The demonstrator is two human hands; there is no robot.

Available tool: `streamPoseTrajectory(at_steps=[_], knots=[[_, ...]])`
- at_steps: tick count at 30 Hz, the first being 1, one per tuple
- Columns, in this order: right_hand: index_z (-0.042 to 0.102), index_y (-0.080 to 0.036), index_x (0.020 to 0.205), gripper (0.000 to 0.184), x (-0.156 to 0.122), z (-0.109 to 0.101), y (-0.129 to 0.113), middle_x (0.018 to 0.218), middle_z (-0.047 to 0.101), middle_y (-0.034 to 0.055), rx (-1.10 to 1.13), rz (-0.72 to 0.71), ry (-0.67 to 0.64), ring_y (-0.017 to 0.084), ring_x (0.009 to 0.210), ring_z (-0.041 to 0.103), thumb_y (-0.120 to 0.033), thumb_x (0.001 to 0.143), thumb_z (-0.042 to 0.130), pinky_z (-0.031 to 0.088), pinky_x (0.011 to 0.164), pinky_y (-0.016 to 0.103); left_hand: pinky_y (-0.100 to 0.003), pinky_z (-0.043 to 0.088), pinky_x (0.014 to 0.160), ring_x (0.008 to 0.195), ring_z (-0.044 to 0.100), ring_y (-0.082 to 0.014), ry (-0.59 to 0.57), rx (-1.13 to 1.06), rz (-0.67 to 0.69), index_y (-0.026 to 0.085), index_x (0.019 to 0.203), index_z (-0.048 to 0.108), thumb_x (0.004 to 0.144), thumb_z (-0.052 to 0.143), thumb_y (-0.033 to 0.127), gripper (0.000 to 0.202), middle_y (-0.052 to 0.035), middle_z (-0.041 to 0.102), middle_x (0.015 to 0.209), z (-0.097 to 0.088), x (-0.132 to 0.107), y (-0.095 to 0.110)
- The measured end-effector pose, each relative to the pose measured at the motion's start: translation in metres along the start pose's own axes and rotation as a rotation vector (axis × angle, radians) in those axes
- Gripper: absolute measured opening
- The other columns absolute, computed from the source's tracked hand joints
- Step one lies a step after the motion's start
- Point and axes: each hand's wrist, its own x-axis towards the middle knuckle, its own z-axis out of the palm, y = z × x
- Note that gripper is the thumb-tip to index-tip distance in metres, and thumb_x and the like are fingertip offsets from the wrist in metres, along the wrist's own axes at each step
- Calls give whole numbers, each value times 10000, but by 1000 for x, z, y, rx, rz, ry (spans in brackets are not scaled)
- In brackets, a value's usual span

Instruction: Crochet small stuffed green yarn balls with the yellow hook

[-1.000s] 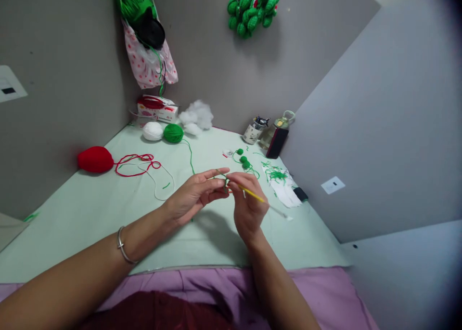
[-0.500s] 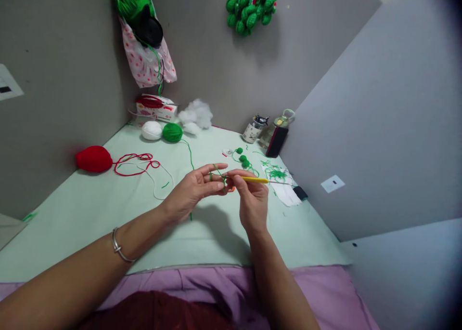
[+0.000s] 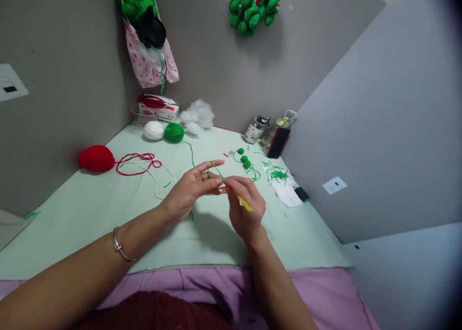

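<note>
Green yarn (image 3: 216,168) loops over the raised index finger of my left hand (image 3: 189,189). My left thumb presses toward the other fingers, with the yarn between them. My right hand (image 3: 248,207) is closed around a crochet hook (image 3: 245,203) with a yellow handle, which now slants down toward me. The hook's tip meets the yarn at my left fingertips; the stitches there are too small to make out. A strand runs from my left hand back to the green yarn ball (image 3: 174,132).
Red yarn (image 3: 96,158) and a white ball (image 3: 153,130) lie left. White stuffing (image 3: 198,116), a box (image 3: 159,109), a tin (image 3: 254,130) and a phone (image 3: 278,143) stand behind. Small green crocheted balls (image 3: 245,161) and yarn scraps (image 3: 277,174) lie right.
My right hand has turned and shifted slightly left, swinging the hook's handle from pointing right to pointing down toward me. My left hand stays nearly in place.
</note>
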Motion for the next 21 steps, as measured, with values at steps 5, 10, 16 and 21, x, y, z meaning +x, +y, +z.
streamPoseTrajectory(at_steps=[5, 10, 16, 21], knots=[[728, -312, 1184, 342, 1, 1, 0, 1032, 714, 58, -15, -3, 67, 192, 930, 700, -92, 964, 585, 612, 777, 355, -150, 342, 464, 453, 341, 8, -41, -101, -136, 80, 1229, 704, 794, 852, 226, 482, 41, 595, 714, 2, 0, 1], [746, -248, 980, 190, 11, -4, -2, 890, 703, 22, 479, 424, 151, 134, 678, 649, -241, 1018, 560, 573, 644, 312, -132, 289, 445, 441, 301, 20, -9, -131, -77, 120, 1225, 714, 821, 815, 162, 419, 81, 512, 677, 2, -1, 5], [776, -264, 1007, 145, 15, -4, -4, 927, 758, 12, 521, 502, 54, 134, 761, 697, -256, 990, 632, 591, 703, 287, -157, 328, 455, 438, 361, 25, -51, -19, -14, 154, 1225, 713, 814, 824, 183, 427, 2, 689, 875, 6, -2, 1], [761, -284, 1076, 212, 8, 0, -3, 971, 757, 24, 337, 324, 57, 157, 834, 718, -174, 995, 598, 610, 731, 313, -157, 350, 469, 452, 401, 6, 28, -51, -8, 129, 1194, 735, 794, 858, 205, 426, 39, 633, 737, 6, 0, -1]])
